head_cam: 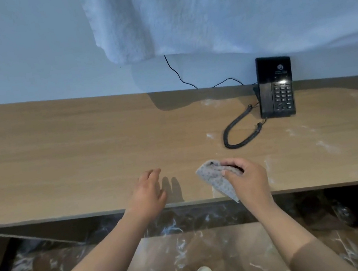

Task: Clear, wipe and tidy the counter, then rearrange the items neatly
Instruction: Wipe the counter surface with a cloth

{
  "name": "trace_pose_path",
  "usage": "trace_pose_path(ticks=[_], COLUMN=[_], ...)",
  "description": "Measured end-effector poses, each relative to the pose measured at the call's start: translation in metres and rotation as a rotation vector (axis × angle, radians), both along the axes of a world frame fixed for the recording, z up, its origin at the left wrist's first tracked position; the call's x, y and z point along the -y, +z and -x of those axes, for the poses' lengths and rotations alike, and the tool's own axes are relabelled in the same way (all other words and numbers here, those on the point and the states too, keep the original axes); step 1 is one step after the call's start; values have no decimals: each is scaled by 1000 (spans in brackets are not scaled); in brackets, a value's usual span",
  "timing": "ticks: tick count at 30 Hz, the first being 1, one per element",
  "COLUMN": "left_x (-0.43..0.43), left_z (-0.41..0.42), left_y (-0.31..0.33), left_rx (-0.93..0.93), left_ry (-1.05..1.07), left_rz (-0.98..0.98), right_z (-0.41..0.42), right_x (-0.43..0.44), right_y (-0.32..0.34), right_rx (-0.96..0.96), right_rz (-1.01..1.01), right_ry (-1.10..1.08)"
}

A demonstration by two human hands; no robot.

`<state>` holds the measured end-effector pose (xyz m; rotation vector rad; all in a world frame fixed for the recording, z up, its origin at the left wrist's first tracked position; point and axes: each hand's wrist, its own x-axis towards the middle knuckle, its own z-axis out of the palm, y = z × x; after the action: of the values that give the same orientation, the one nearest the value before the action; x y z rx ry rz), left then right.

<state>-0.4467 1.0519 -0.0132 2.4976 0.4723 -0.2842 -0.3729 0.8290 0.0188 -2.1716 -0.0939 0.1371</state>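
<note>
Head view, looking down. We see the right hand [247, 178] with fingers curled over a folded grey cloth [215, 180], gripping it near the front edge of the wooden counter [59, 154] — one corner of the cloth hangs past that edge. The left hand [147, 192] lies just beside it, fingers loosely extended, holding nothing; whether it touches the wood we cannot tell. A black telephone [276, 89] stands against the back wall, its coiled cord [238, 130] looping forward. White smears [325, 146] mark the counter's right part
</note>
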Motion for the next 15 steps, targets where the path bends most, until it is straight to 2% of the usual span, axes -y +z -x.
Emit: trace_pose_path(ticks=[9, 15], left_x=[-18, -37], left_z=[-12, -16], left_y=[6, -1], left_rx=[-46, -90], left_ry=[-57, -69], left_rz=[40, 33], right_z=[-10, -20], right_x=[-10, -20], right_y=[8, 9], right_rx=[28, 21], right_rz=[125, 108], right_ry=[-34, -41])
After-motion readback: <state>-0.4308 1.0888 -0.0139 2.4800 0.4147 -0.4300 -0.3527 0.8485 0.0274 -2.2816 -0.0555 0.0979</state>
